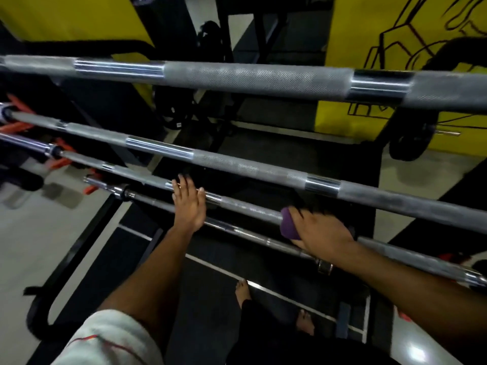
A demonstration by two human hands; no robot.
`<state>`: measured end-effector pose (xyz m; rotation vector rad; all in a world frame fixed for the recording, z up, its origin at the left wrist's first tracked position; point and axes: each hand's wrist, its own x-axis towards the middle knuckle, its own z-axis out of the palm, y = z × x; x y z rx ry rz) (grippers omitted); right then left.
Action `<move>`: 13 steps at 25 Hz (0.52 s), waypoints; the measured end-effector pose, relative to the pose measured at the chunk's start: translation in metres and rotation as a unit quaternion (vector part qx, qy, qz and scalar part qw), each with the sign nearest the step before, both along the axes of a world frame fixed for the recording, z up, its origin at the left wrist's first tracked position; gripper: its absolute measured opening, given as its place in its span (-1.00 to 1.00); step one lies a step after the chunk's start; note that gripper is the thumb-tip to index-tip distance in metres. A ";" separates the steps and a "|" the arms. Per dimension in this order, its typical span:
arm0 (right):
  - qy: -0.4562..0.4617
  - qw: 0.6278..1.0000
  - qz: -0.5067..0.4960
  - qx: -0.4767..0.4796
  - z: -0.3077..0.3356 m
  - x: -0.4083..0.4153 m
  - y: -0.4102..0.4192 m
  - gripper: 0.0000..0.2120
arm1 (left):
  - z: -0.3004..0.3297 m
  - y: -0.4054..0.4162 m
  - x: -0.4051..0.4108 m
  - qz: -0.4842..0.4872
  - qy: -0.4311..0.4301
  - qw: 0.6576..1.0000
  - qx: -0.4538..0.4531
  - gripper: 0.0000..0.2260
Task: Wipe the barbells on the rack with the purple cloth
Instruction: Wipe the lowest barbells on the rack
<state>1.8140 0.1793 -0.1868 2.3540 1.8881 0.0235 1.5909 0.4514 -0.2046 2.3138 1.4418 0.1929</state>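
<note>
Nearest the camera, a white sleeve on the left arm and bare feet down on the dark floor.

Up to the hands. The right hand is clamped over the cloth, a purple wad bunched against the third bar. The fingers curl down over cloth and steel, and the purple peeks out only on the thumb side; the rest of it is hidden under the palm. Soft, light stuff, this cloth, so it squashes round the shaft and wants a wrap-around grip like this one to cover the whole circumference.

The left hand lies flat across the same bar and the lowest bar just nearer, fingers straight and close together, pressing rather than gripping, by the look of it steadying the steel.

The bars themselves are rigid and heavy, I'd say, and they sit on the rack; no lifting needed. Knurled stretches will drag on the cloth, the polished rings will let it slide.

Further back, the second bar runs above the hands, untouched by either, and the top bar sits well clear beyond it. Behind that, a yellow wall with black line art.
</note>
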 end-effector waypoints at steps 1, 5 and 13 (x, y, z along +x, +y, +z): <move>0.003 1.000 0.007 0.009 0.001 -0.008 0.015 -0.33 | 0.001 0.001 -0.001 -0.001 0.002 1.000 -0.006 -0.45; 0.060 0.998 0.027 0.018 0.005 -0.059 0.097 -0.38 | 0.007 0.005 -0.005 -0.022 0.013 0.999 -0.025 -0.45; 0.061 0.998 0.011 0.012 0.007 -0.044 0.062 -0.19 | 0.002 0.002 -0.007 -0.038 0.001 0.999 0.003 -0.45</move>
